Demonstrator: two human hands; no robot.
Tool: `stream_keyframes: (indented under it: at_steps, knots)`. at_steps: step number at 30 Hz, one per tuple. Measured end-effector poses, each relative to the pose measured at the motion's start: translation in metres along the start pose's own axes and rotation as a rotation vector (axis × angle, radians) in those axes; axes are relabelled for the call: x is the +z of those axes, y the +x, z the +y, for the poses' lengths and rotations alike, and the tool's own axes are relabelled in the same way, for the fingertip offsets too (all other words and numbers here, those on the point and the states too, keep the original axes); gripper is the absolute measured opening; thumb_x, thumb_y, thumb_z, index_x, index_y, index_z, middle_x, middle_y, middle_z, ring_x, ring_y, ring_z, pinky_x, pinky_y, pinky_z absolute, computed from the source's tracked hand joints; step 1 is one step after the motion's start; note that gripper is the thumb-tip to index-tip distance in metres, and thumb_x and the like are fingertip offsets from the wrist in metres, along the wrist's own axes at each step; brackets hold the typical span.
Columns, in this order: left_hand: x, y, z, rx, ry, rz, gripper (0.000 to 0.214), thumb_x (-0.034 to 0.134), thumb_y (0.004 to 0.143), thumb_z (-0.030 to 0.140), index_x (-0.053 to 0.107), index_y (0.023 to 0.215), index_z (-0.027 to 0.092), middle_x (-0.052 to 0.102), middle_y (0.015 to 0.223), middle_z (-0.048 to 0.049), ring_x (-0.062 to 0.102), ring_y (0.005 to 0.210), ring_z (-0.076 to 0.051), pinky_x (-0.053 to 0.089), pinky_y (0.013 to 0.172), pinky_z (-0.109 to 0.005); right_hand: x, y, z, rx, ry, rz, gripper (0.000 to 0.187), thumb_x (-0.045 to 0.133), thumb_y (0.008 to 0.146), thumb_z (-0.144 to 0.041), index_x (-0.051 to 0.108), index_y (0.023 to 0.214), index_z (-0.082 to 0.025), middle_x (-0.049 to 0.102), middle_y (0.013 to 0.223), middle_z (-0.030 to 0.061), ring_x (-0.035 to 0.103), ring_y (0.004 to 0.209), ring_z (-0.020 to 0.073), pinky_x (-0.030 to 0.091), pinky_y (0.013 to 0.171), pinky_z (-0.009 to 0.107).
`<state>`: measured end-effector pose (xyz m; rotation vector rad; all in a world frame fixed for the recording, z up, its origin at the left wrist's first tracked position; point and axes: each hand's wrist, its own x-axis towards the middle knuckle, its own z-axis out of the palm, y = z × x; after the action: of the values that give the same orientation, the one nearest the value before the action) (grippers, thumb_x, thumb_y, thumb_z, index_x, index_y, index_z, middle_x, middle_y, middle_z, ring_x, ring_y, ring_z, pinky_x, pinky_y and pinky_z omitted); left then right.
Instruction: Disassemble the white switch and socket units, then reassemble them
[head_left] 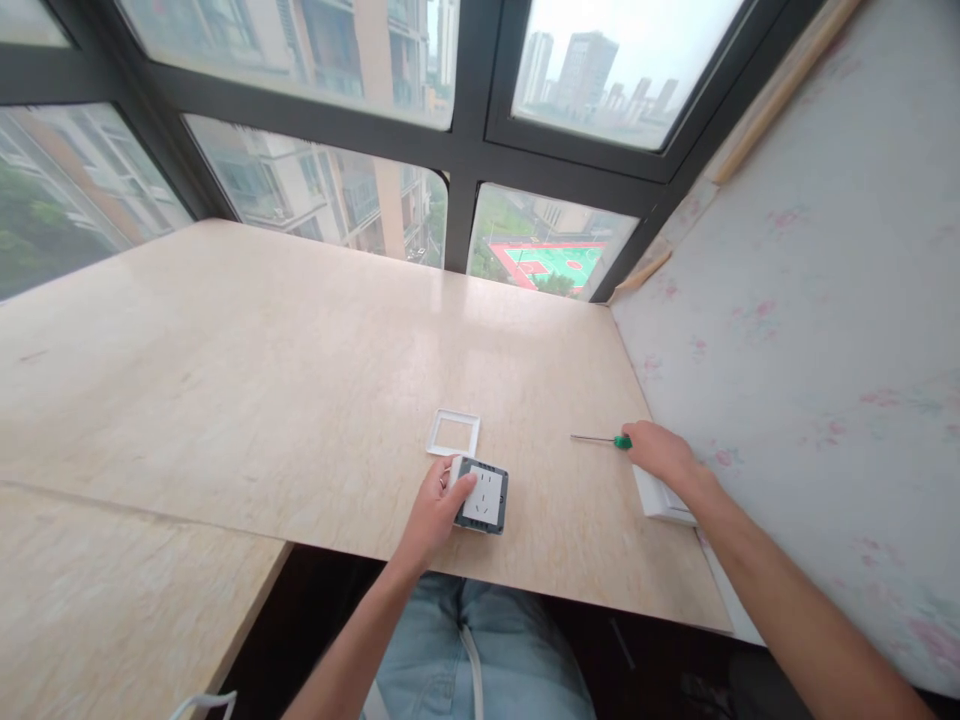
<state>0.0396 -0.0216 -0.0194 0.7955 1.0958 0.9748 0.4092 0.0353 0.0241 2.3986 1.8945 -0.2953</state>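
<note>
My left hand [435, 505] is closed around a wall socket [486, 498] with a white face and dark grey surround, its thumb lying on the face. The socket is near the front edge of the table. Just beyond it a white square cover frame [454, 432] lies flat. Over at the right, my right hand [658, 452] grips a screwdriver [622, 441] by its green handle, the thin metal shaft pointing left above the tabletop. Partly hidden under my right forearm is a white box-like thing [660, 500] beside the wall.
The pale marbled tabletop [262, 380] reaches back to dark-framed windows [465, 150]. A wall with flowered paper [810, 350] borders it on the right. At the lower left a white cable [206, 703] hangs by another table section [112, 590].
</note>
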Motion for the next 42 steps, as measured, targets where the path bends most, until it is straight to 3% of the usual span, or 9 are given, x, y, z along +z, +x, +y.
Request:
stream_keyframes:
  at_steps: [7,10,13,17,20,22,28,35,42]
  knots:
    - [-0.001,-0.006,0.001,0.177,0.451,0.201,0.052,0.07,0.081,0.051,0.061,0.121,0.021,0.073,0.103,-0.0121,0.071,0.087,-0.03,0.054,0.076,-0.04,0.0,-0.004,-0.019,-0.137,0.071,0.129,0.015,0.058,0.076,-0.009,0.069,0.075,-0.019,0.072,0.089,0.012,0.067,0.094,0.0274,0.047,0.078,0.035]
    - [-0.005,-0.015,0.009,0.242,0.698,0.247,0.039,0.066,0.084,0.049,0.067,0.112,0.022,0.072,0.101,-0.0121,0.067,0.089,-0.032,0.05,0.08,-0.045,-0.001,-0.016,-0.034,-0.204,0.219,0.219,0.022,0.055,0.085,-0.02,0.068,0.102,-0.018,0.071,0.102,0.0117,0.067,0.096,0.0257,0.051,0.08,0.036]
    - [-0.006,-0.022,0.012,0.319,0.778,0.253,0.037,0.066,0.084,0.046,0.068,0.11,0.022,0.071,0.101,-0.0128,0.064,0.094,-0.035,0.048,0.084,-0.048,-0.005,-0.033,-0.057,-0.249,0.522,0.255,0.05,0.05,0.094,-0.036,0.046,0.14,-0.018,0.069,0.107,0.0106,0.069,0.09,0.0217,0.056,0.075,0.035]
    - [-0.008,-0.024,0.008,0.331,0.772,0.231,0.041,0.063,0.085,0.047,0.066,0.115,0.02,0.071,0.104,-0.0136,0.063,0.098,-0.035,0.047,0.088,-0.05,-0.016,-0.066,-0.093,-0.283,1.275,0.047,0.081,0.068,0.086,-0.047,0.031,0.154,-0.023,0.072,0.097,0.0059,0.07,0.08,0.0201,0.058,0.07,0.036]
    - [-0.014,-0.023,0.004,0.284,0.706,0.204,0.045,0.061,0.087,0.05,0.063,0.12,0.019,0.07,0.109,-0.0143,0.063,0.102,-0.034,0.047,0.091,-0.05,-0.023,-0.09,-0.114,-0.279,1.387,-0.065,0.046,0.072,0.084,-0.046,0.066,0.122,-0.021,0.073,0.092,0.0061,0.068,0.07,0.0165,0.058,0.067,0.033]
    - [-0.02,-0.024,0.002,0.265,0.641,0.197,0.048,0.062,0.087,0.051,0.062,0.122,0.018,0.069,0.115,-0.0151,0.064,0.105,-0.033,0.049,0.091,-0.048,-0.025,-0.103,-0.122,-0.265,1.486,-0.161,0.037,0.073,0.083,-0.042,0.071,0.113,-0.021,0.074,0.099,0.0074,0.07,0.07,0.0168,0.059,0.068,0.033]
    - [-0.033,-0.028,0.0,0.344,0.603,0.131,0.053,0.067,0.085,0.051,0.059,0.128,0.022,0.064,0.128,-0.0142,0.061,0.116,-0.032,0.05,0.089,-0.043,-0.019,-0.122,-0.131,-0.218,1.917,-0.329,0.058,0.081,0.068,-0.041,0.065,0.122,-0.026,0.074,0.115,0.0099,0.074,0.096,0.0221,0.061,0.067,0.028]
    - [-0.035,-0.02,-0.006,0.44,0.554,0.138,0.043,0.068,0.085,0.045,0.062,0.121,0.023,0.068,0.119,-0.0116,0.064,0.107,-0.029,0.051,0.083,-0.039,-0.011,-0.131,-0.156,-0.212,1.735,-0.378,0.05,0.087,0.065,-0.05,0.067,0.1,-0.02,0.064,0.059,-0.0022,0.054,0.04,0.0115,0.04,0.034,0.021]
    - [-0.035,-0.02,-0.012,0.506,0.579,0.137,0.034,0.067,0.087,0.04,0.065,0.117,0.024,0.071,0.111,-0.0093,0.066,0.097,-0.026,0.052,0.088,-0.04,-0.002,-0.131,-0.16,-0.207,1.436,0.062,0.034,0.074,0.081,-0.052,0.067,0.081,-0.019,0.052,0.048,-0.0051,0.043,0.039,0.0094,0.034,0.036,0.022]
